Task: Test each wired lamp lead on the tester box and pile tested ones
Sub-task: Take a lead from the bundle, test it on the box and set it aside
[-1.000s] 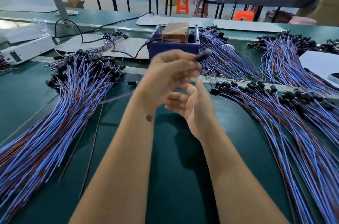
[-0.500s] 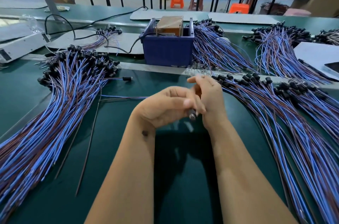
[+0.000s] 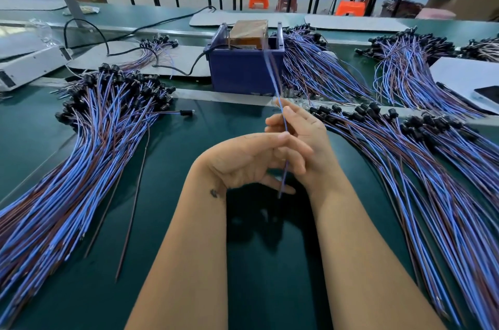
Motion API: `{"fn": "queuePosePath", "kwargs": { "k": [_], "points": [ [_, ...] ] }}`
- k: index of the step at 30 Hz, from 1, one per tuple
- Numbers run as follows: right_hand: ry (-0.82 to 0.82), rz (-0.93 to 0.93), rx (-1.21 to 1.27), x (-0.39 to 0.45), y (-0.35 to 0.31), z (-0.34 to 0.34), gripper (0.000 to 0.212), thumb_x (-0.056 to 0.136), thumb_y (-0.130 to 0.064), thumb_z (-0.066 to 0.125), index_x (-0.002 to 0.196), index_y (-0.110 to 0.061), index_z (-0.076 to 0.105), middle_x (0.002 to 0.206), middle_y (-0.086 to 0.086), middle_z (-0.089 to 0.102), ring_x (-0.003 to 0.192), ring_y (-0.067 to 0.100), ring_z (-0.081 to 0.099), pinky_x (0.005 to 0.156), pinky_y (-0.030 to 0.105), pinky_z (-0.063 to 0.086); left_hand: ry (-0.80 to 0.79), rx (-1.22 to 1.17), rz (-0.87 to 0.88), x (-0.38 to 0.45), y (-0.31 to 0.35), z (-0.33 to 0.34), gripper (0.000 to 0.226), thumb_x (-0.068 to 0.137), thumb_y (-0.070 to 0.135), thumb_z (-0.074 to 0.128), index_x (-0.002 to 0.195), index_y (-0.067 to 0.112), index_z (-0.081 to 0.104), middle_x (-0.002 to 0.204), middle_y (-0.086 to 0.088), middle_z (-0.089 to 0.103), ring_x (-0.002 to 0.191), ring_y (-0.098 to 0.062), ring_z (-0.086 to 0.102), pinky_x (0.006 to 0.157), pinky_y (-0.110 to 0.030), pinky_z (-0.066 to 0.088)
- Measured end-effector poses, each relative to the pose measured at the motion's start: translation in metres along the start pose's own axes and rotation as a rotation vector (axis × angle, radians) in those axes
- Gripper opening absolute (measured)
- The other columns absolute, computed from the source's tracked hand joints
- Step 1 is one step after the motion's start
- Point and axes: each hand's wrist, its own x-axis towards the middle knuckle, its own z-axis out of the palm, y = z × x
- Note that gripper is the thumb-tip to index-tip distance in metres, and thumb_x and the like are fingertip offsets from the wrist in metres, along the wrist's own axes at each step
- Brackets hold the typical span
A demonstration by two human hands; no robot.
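Near bench centre, I pinch one lead (image 3: 284, 124) w/ left hand (image 3: 251, 159) and right hand (image 3: 302, 138): light, floppy; grip mid-wire.

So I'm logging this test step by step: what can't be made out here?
- Head view: the top of the held lead is motion-blurred before the tester box; contact cannot be told.
- Its lamp end is not visible.
- The left hand covers part of the right hand, hiding that grip.
- The wire piles run off the frame edges.
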Motion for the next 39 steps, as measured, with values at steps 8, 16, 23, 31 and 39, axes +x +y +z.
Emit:
{"fn": "queuePosePath", "kwargs": {
  "k": [8, 16, 23, 31, 39],
  "points": [
    [-0.097, 0.078, -0.093, 0.003, 0.004, -0.003, 0.019, 0.099, -0.01, 0.049, 0.094, -0.007, 0.067, 0.061, 0.004, 0.067, 0.051, 0.012, 0.06, 0.054, 0.021, 0.052, 0.8, -0.198, 0.185, -0.005, -0.002, -0.036, 0.042, 0.101, 0.03, 0.044, 0.071, 0.021, 0.072, 0.071, 0.003, 0.067, 0.075, -0.014, 0.066, 0.069, -0.031, 0.059],
    [-0.085, 0.034, -0.484, 0.0, 0.018, 0.015, 0.024, 0.089, 0.0, 0.054, 0.071, -0.01, 0.066, 0.056, 0.007, 0.054, 0.047, 0.014, 0.044, 0.043, 0.018, 0.034, 0.859, -0.099, 0.252, 0.02, -0.006, -0.021, 0.022, 0.101, 0.013, 0.047, 0.1, 0.009, 0.069, 0.075, -0.002, 0.069, 0.054, -0.013, 0.06, 0.047, -0.022, 0.048],
    [-0.011, -0.038, -0.575, -0.001, 0.024, 0.018, 0.023, 0.093, -0.005, 0.054, 0.074, -0.007, 0.066, 0.053, 0.004, 0.054, 0.042, 0.007, 0.044, 0.043, 0.016, 0.037, 0.914, -0.147, 0.298, 0.019, -0.009, -0.018, 0.014, 0.097, 0.011, 0.058, 0.096, 0.007, 0.071, 0.067, -0.002, 0.064, 0.05, -0.012, 0.056, 0.045, -0.023, 0.047],
    [0.135, -0.144, -0.78, 0.002, 0.031, 0.02, 0.018, 0.097, -0.012, 0.051, 0.095, -0.007, 0.068, 0.088, 0.015, 0.071, 0.084, 0.031, 0.065, 0.079, 0.044, 0.053, 1.079, 0.13, 0.272, 0.027, -0.019, -0.017, 0.019, 0.095, 0.015, 0.058, 0.081, 0.014, 0.072, 0.075, -0.005, 0.071, 0.063, -0.015, 0.063, 0.053, -0.028, 0.054],
    [0.214, -0.265, -0.891, -0.002, 0.031, 0.02, 0.016, 0.097, -0.018, 0.047, 0.088, -0.019, 0.06, 0.077, -0.001, 0.065, 0.078, 0.023, 0.061, 0.074, 0.043, 0.051, 1.258, 0.346, 0.37, 0.027, -0.02, -0.018, 0.02, 0.097, 0.021, 0.055, 0.082, 0.028, 0.067, 0.07, 0.009, 0.066, 0.065, -0.005, 0.058, 0.067, -0.028, 0.051]
  ]
}}
